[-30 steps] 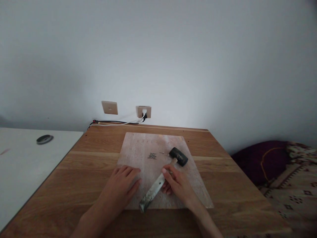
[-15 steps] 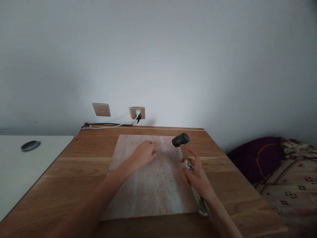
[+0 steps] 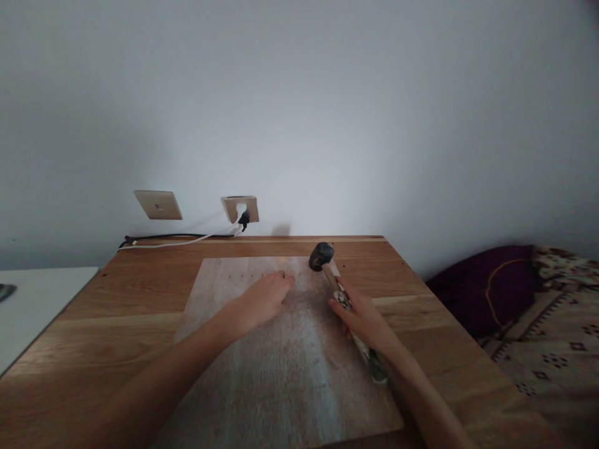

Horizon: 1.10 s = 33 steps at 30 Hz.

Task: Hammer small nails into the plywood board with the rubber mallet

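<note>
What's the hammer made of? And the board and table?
The hammer's head looks like matt black rubber, though dark metal is possible: it hardly shines. Its handle seems wooden: bare tan shows near the head, with blotchy white, maybe paint, below. The board looks like wood with a worn, streaky pale coat. The table seems smooth wood, showing brown grain.

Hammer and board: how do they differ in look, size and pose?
Look: the hammer is narrow and black-headed; the board is a pale, broad sheet.
Size: the board is larger than the hammer.
Pose: the hammer slants in the right hand's grip; the board lies flat on the table.
Both show blotchy marks.
</note>
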Motion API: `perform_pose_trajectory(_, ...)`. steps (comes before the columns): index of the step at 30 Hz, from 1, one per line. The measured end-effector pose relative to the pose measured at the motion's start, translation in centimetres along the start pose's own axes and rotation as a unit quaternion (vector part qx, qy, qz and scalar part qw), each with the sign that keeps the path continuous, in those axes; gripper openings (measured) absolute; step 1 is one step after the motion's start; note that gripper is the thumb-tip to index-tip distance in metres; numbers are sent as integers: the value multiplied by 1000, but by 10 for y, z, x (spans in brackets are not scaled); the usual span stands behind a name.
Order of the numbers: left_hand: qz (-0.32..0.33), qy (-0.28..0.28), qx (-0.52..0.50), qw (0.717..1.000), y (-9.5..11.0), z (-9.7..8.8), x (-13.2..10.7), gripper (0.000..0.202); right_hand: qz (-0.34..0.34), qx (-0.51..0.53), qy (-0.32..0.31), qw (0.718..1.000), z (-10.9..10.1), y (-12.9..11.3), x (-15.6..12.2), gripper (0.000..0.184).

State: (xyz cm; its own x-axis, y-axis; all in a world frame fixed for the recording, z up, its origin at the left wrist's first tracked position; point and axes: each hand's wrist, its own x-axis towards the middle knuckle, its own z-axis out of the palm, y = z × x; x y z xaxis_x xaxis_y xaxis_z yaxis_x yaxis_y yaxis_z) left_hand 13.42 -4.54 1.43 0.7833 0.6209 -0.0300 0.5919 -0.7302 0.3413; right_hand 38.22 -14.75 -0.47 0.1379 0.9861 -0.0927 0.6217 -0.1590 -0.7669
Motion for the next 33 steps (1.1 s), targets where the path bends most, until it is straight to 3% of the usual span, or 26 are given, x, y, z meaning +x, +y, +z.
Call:
perform_pose_trajectory(2,18,16,-7,1000,-3,2,8,31,36,79,-51,995,1,-2,-3,74)
perform_pose_trajectory(4,32,42,-36,998,-7,5,25,28,54,123,-63,989,2,-3,-4,78)
perform_pose_trajectory(8,73,104,-207,970,-14,12,70,25,46,176,-31,983,6,0,-2,70)
perform_pose_trajectory(12,79,154,-250,953,-18,26,99,25,44,198,6,979,5,6,-2,67)
perform_pose_trajectory(19,119,203,-269,934,-23,44,103,33,47,206,33,977,-5,6,-8,55)
perform_pose_trajectory(23,137,195,-258,936,-22,45,105,31,56,201,24,978,-8,4,-12,58)
perform_pose_trajectory(28,99,193,-289,932,-25,44,106,23,59,163,15,985,-7,8,-17,69)
perform_pose_trajectory(33,80,193,-299,931,-29,41,104,14,32,125,21,991,-2,16,-8,63)
